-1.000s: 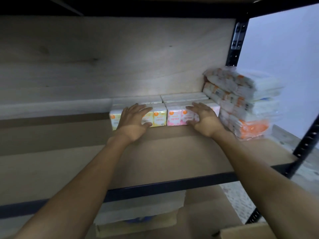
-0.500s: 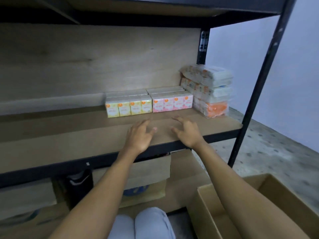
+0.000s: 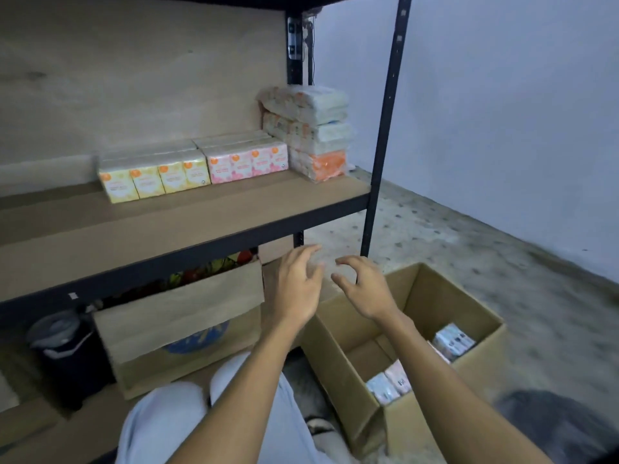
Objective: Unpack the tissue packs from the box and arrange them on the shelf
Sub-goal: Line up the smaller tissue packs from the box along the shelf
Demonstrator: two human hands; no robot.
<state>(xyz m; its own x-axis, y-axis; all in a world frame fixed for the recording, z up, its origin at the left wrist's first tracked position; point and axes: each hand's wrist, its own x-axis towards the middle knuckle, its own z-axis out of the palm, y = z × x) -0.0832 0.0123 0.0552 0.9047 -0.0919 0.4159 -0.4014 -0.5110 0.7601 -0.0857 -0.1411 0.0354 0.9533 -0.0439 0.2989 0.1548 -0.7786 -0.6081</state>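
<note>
Well below left grip (image 3: 296, 293), right grip (image 3: 366, 293) — tissue packs (image 3: 388, 385) in the box (image 3: 445, 296).

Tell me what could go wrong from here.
1. The wrapped stack at the shelf's right end looks tall and uneven; a nudge while adding packs might topple it.
2. The remaining packs lie deep in the box; the left hand and right hand are empty near its far rim, and a hasty grab could drop one.
3. Sliding new packs in could skew the yellow row.
</note>
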